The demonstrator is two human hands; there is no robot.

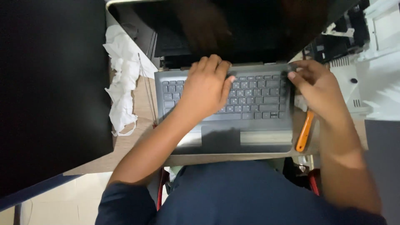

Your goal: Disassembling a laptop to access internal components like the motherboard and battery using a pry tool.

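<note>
Left hand [206,89] flat on laptop [225,133] keyboard; right hand [316,85] grips right edge.

— Laptop screen [250,29]: cut off by the top edge, dark, contents unreadable.
— Keyboard [254,98]?
— Left half buried under the left hand [206,89]; key legends too small to read.
— Right hand [318,89]?
— Blurred; fingertips [293,75] at the laptop's right rear corner, grip impossible to judge. Orange tool [305,132] partly hidden beneath the wrist, tip out of sight.
— White machine [375,62]?
— Cropped by the right edge, kind unclear.
— Black panel [50,91]?
— Cut by the left and top edges. Tabletop [133,143] mostly covered.
</note>
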